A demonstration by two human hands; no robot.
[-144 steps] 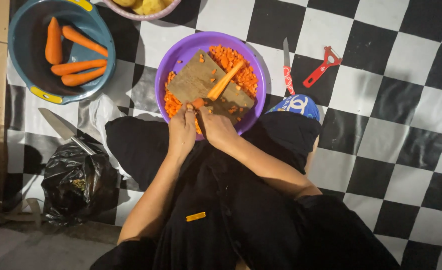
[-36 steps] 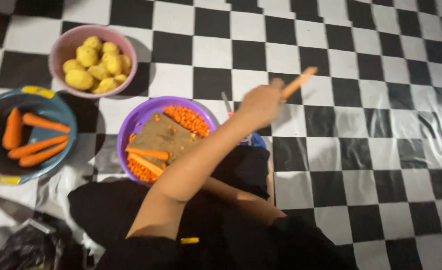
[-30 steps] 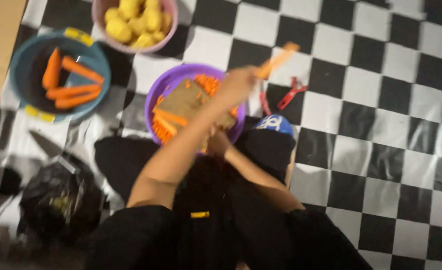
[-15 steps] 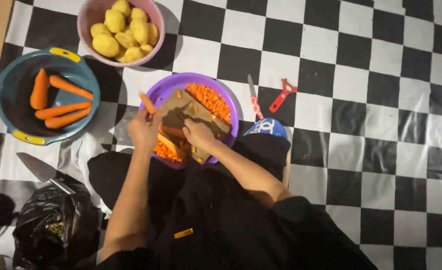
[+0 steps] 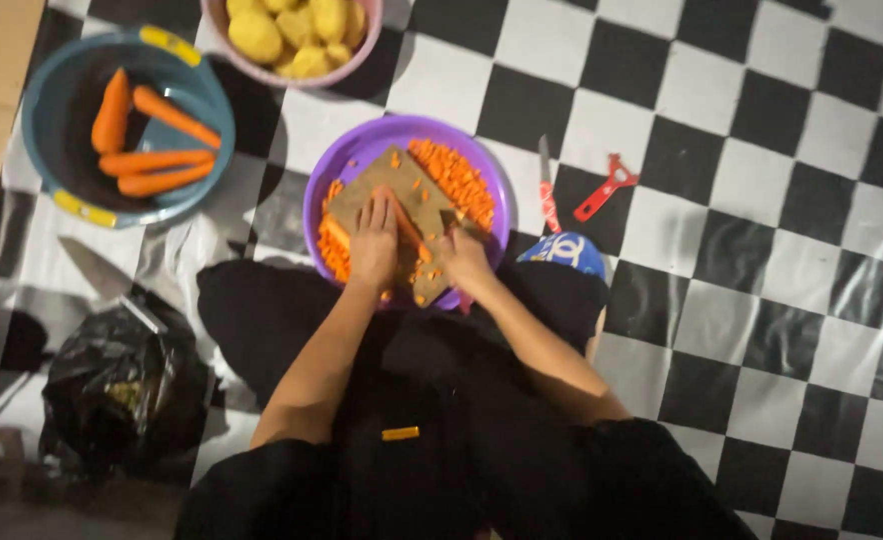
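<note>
Black-and-white checkered floor covering, with both hands working at a purple bowl [image 5: 482, 160].

The left hand [image 5: 375, 245] lies flat, fingers together, pressing a carrot [image 5: 402, 215] onto the brown cutting board [image 5: 402, 185] set in the bowl. The right hand [image 5: 465, 260] is closed around a knife handle; the blade is hardly visible. Chopped carrot pieces [image 5: 457, 180] lie beside the board. A blue bowl [image 5: 47, 100] holds whole carrots [image 5: 152, 160].

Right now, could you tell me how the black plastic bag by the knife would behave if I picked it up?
The black plastic bag looks crumpled and slack, so it would probably be floppy and sag. Its glossy film may feel slippery. It seems only partly filled, so likely light, though its contents are hard to see.
</note>
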